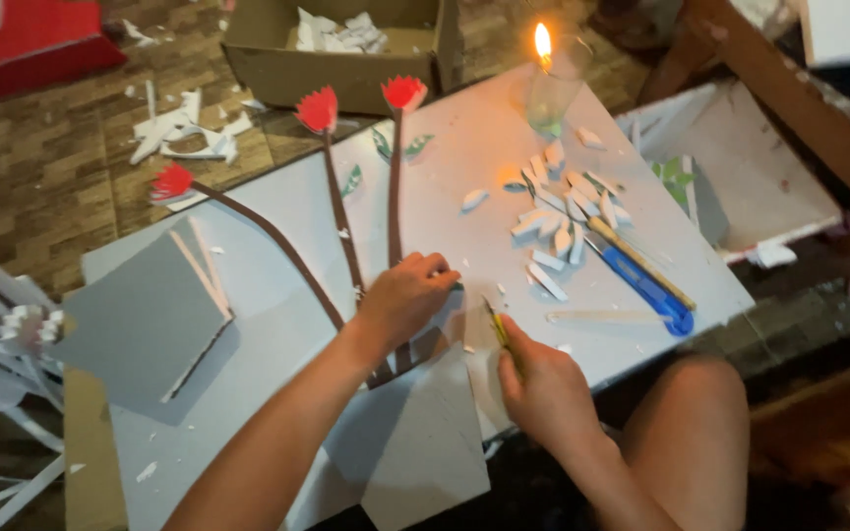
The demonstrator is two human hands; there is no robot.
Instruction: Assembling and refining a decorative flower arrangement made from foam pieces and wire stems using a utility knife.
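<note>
Pressing the left hand [405,295] closed on a brown stem [394,197]; right hand [541,388] grips a yellow tool [499,329].
Best kept steady, fingertips clear of the tip, on the grey board [277,197].

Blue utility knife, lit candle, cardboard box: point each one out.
blue utility knife [646,288]: head view, middle of its blue handle.
lit candle [543,44]: head view, on the flame at its top.
cardboard box [341,74]: head view, front wall facing the white board.
</note>
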